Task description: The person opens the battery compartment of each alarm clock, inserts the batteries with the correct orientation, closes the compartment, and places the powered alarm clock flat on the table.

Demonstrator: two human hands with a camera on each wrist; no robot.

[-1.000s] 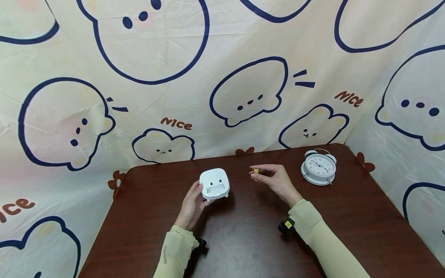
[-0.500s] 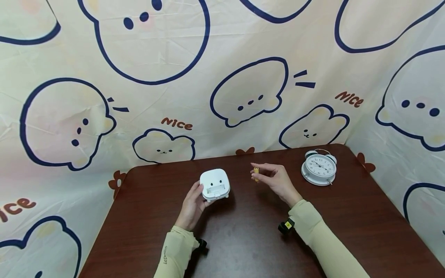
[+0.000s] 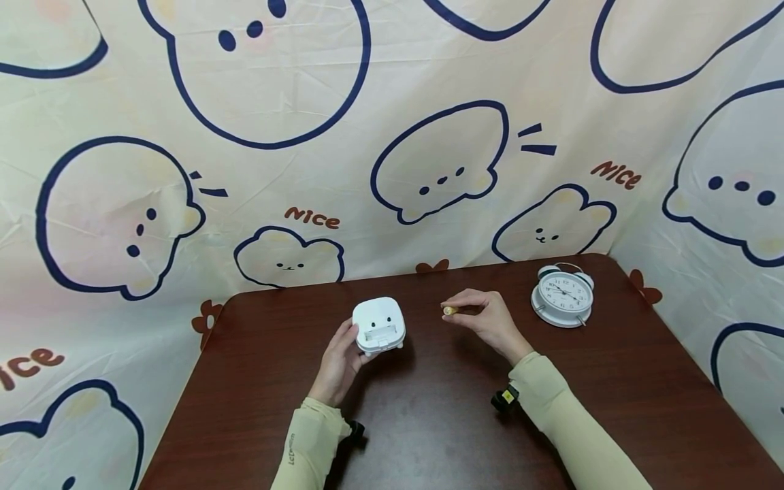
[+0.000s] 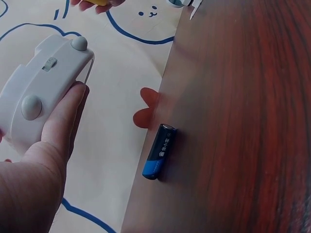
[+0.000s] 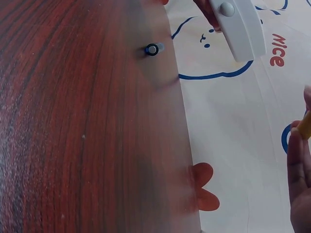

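Note:
My left hand (image 3: 338,364) holds a white rounded-square device (image 3: 378,321) above the table, thumb along its lower left edge. The face turned to me has two dark dots and a rectangular recess like a battery slot. Round feet and a small switch show on its underside in the left wrist view. To its right, my right hand (image 3: 490,323) pinches a small yellow battery (image 3: 450,310) between thumb and fingers, one end facing me. A black and blue battery (image 4: 160,150) lies on the table near the far edge, hidden behind the device in the head view.
A white twin-bell alarm clock (image 3: 561,295) stands at the back right of the dark brown wooden table (image 3: 422,422). A cream cloth (image 3: 429,68) with cartoon outlines hangs behind the table and along its sides.
The yellow battery has turned in my right fingers from upright to lying with its end toward me. My left hand and the device stay almost still.

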